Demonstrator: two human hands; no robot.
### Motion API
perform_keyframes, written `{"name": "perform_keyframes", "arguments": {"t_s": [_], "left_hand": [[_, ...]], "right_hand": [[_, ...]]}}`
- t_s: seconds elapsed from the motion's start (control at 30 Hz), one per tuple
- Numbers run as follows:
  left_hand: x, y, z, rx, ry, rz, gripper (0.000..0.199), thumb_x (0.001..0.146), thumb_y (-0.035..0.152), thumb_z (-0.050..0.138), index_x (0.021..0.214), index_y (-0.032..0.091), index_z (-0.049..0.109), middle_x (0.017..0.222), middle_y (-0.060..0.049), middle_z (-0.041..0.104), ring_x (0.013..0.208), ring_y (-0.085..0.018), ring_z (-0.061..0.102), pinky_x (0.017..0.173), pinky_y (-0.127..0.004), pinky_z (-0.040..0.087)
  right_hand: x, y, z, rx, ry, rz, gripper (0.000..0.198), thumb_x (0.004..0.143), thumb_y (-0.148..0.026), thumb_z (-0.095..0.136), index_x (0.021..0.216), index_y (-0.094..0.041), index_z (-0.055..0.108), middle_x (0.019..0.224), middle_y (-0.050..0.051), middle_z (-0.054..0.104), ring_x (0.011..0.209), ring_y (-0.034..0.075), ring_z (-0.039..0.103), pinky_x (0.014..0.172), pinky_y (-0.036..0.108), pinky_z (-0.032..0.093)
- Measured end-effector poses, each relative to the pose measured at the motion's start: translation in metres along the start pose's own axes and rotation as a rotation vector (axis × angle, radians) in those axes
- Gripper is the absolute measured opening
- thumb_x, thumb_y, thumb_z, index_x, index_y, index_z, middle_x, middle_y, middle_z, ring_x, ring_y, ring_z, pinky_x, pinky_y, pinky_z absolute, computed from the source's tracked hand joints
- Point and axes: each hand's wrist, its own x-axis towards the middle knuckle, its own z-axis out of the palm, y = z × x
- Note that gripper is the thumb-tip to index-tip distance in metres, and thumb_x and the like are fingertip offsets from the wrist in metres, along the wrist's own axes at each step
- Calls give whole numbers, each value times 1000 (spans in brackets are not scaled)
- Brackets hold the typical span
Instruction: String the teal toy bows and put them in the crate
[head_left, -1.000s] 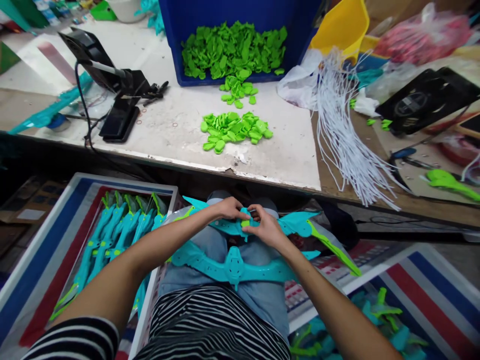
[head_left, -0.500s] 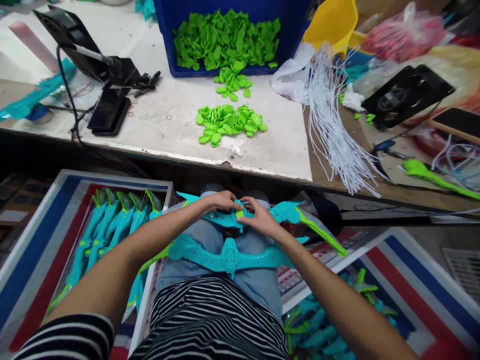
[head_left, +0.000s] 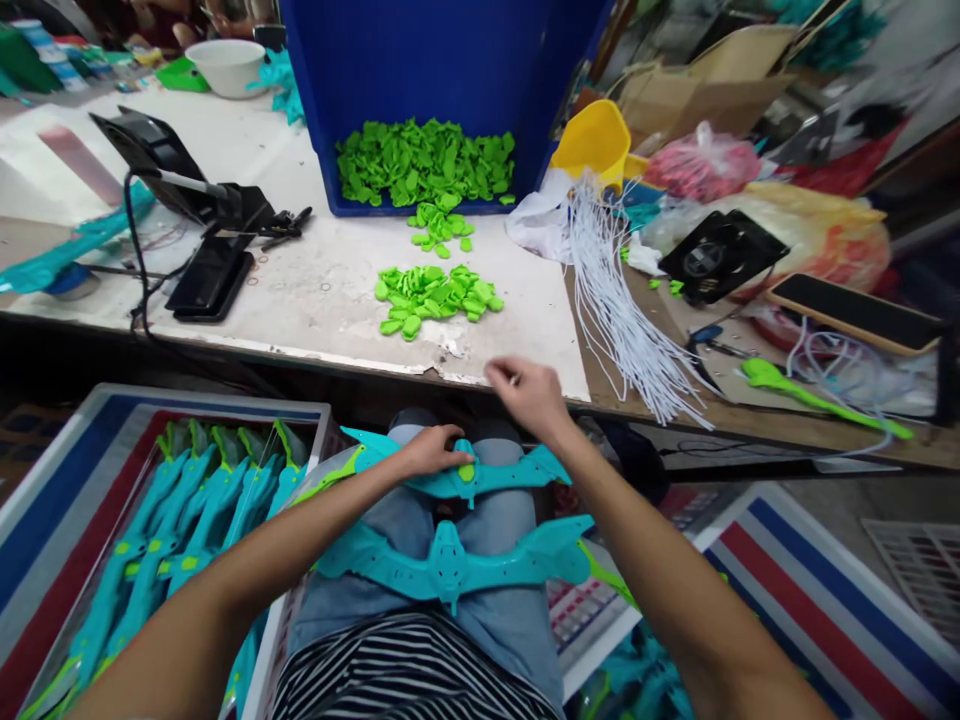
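Two teal plastic winged parts, shaped like toy bow arms, lie across my lap. My left hand (head_left: 435, 450) grips the middle of the farther teal winged part (head_left: 502, 478), thumb beside a small bright green piece (head_left: 466, 470) set in its centre. The nearer teal winged part (head_left: 495, 565) rests on my thighs, untouched. My right hand (head_left: 529, 395) is raised off the parts, just in front of the table edge, fingers curled together; whether anything small is in them I cannot make out. A pile of loose green pieces (head_left: 435, 298) lies on the table beyond it.
A blue bin (head_left: 450, 60) at the back holds more green pieces. White cords (head_left: 622, 310), a phone (head_left: 855, 312) and a black fan (head_left: 720, 255) lie right. Crates stand either side of my legs; the left crate (head_left: 322, 425) contains teal parts. A phone stand (head_left: 157, 165) is left.
My right hand has left the farther teal part and moved up and right toward the table edge. My left hand stays on that part. The view has tilted upward.
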Motion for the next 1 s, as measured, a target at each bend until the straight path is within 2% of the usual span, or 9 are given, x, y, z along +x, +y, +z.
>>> {"name": "perform_keyframes", "arguments": {"t_s": [0.07,0.13,0.27,0.33,0.43,0.53,0.67,0.87,1.0], "left_hand": [[-14,8,11,144,199,72,42,83,34,61,119,15,55,112,-12,62,106,-25,57,90,-36,46],[-30,13,26,291,291,159,43,84,31,60,124,17,52,128,-15,54,121,-28,49,100,-42,41],[-49,10,47,492,190,189,64,79,26,64,137,18,40,148,-18,36,129,-34,42,100,-48,41],[-47,7,45,543,135,163,65,79,18,60,140,18,36,150,-19,33,125,-33,48,96,-46,44],[-36,8,27,514,74,125,59,77,14,58,135,17,42,140,-18,48,113,-29,58,90,-39,47],[-20,13,-2,388,-20,101,47,74,24,65,119,17,57,116,-12,64,102,-27,62,83,-33,48],[4,14,-36,128,-290,58,29,69,37,70,87,15,67,81,-4,68,81,-22,63,73,-27,46],[29,8,-50,-314,-559,-122,30,58,37,77,76,15,66,71,0,67,73,-17,61,69,-26,46],[40,8,-47,-428,-653,-202,33,51,31,82,76,15,68,72,0,69,70,-16,61,69,-28,48]], "right_hand": [[51,4,-5,-96,226,30,24,87,-32,51,99,-19,67,96,11,69,86,25,61,83,39,48],[96,8,0,-156,264,42,26,85,-30,54,104,-17,65,101,14,66,95,29,57,88,43,46],[138,11,19,-225,174,52,29,86,-27,51,109,-14,62,100,17,63,99,33,53,88,48,44],[133,12,21,-238,210,37,31,87,-27,48,112,-14,61,99,17,63,98,33,53,87,48,44],[99,17,9,-257,296,-14,34,88,-30,47,116,-18,60,93,13,63,91,30,55,82,44,46],[50,21,-7,-352,211,-7,27,86,-33,51,105,-20,66,80,10,61,79,27,56,73,39,47],[0,26,-17,-430,85,13,28,86,-39,53,95,-18,69,76,11,60,76,27,56,68,39,47],[-6,44,-25,-308,-18,-265,34,89,-31,50,116,-16,62,112,16,60,103,30,51,90,46,45],[0,50,-31,-264,-122,-272,34,89,-23,47,119,-17,60,117,15,59,108,31,49,91,48,44]]}}
